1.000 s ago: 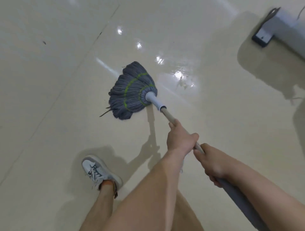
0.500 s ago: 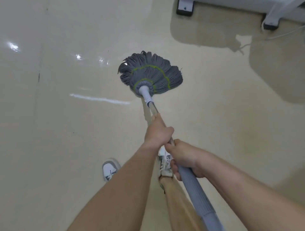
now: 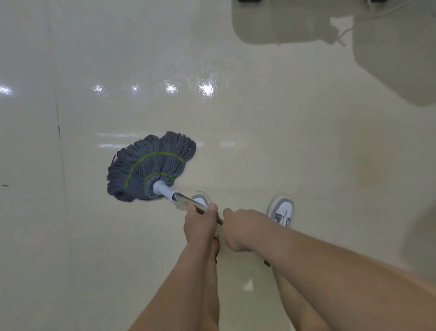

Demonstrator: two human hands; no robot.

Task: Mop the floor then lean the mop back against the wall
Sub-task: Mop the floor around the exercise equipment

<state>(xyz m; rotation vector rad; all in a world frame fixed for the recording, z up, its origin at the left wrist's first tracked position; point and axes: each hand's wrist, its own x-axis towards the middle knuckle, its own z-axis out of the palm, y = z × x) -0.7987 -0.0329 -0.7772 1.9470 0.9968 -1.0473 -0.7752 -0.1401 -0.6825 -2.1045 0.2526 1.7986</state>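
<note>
The mop's grey string head (image 3: 151,165), with two green stitched bands, lies spread on the cream floor left of centre. A white collar joins it to the metal handle (image 3: 186,199), which runs down and right into my hands. My left hand (image 3: 200,224) is wrapped around the handle nearer the head. My right hand (image 3: 243,229) grips it just behind, touching the left. The rest of the handle is hidden under my arms.
My two grey and white shoes (image 3: 282,210) stand right behind the mop head. A wet, glossy streak (image 3: 205,88) with light spots crosses the floor ahead. Furniture feet (image 3: 247,1) and a thin cable (image 3: 344,33) sit at the top right, above dark shadows.
The mop head has swung from ahead of me down and to the left, closer to my feet. My hands have come together on the handle, and both shoes now show.
</note>
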